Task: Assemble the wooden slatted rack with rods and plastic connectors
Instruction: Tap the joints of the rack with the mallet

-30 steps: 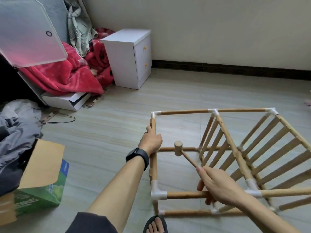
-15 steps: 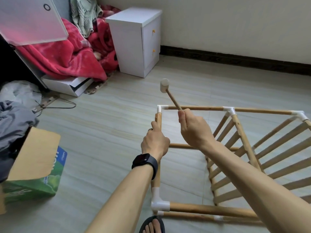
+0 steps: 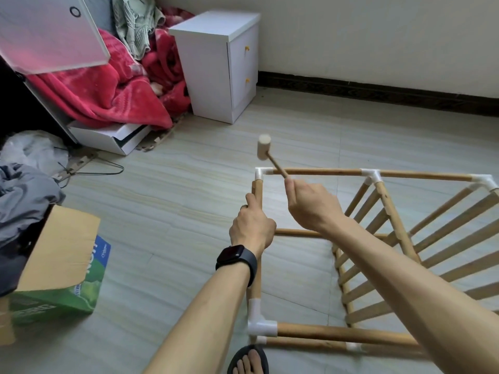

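Note:
The wooden slatted rack [image 3: 324, 172] stands on the floor, built of rods joined by white plastic connectors. My left hand [image 3: 252, 228] grips its upright corner rod [image 3: 258, 190] just below the top-left corner connector [image 3: 262, 172]. My right hand [image 3: 310, 205] holds a small wooden mallet [image 3: 264, 150] by its handle, the head raised a little above and beyond that connector. Slatted panels [image 3: 437, 238] fill the rack's right side. Another white connector [image 3: 260, 323] joins the rods at the near lower corner.
A white two-drawer cabinet [image 3: 221, 63] stands at the back by the wall. Red blankets [image 3: 116, 85] and a white panel [image 3: 46, 33] pile up at the left. A green cardboard box [image 3: 59, 276] sits near left. My sandalled foot [image 3: 249, 360] is under the rack's corner.
My right hand lifted the mallet from inside the frame up to the top-left corner connector, and it has dropped slightly closer in the last half second. My left hand kept gripping the upright rod.

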A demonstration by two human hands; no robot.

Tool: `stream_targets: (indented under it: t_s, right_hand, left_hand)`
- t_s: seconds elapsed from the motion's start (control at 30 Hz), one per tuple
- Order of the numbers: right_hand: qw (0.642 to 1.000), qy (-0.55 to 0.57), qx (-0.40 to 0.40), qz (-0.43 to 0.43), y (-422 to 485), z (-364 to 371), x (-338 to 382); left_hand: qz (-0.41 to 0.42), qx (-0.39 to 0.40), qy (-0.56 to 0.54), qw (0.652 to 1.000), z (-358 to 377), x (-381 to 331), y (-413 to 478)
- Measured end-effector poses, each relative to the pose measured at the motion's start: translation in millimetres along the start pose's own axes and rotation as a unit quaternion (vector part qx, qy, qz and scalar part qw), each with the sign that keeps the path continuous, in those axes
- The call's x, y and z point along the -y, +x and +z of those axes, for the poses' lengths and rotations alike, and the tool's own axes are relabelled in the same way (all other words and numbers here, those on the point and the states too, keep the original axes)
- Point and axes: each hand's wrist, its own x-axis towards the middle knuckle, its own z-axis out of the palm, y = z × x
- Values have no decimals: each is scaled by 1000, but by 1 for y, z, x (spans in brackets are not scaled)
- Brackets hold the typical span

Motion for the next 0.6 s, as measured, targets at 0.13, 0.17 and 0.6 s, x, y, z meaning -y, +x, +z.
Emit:
stream_targets:
  t_s: [0.13,0.17,0.6]
  right_hand:
    - [999,-17,27,2,-4,-8,-1]
    - [1000,17,2,4,-8,-13,-3]
    - [970,83,-148,175,-196,-38,-129]
  left_hand:
    - [-3,1,-4,1000,-1,-1,-1]
    - [-6,2,-10,1000,-2,-1,-1]
    - [-47,97,-43,993,-19,31,-60]
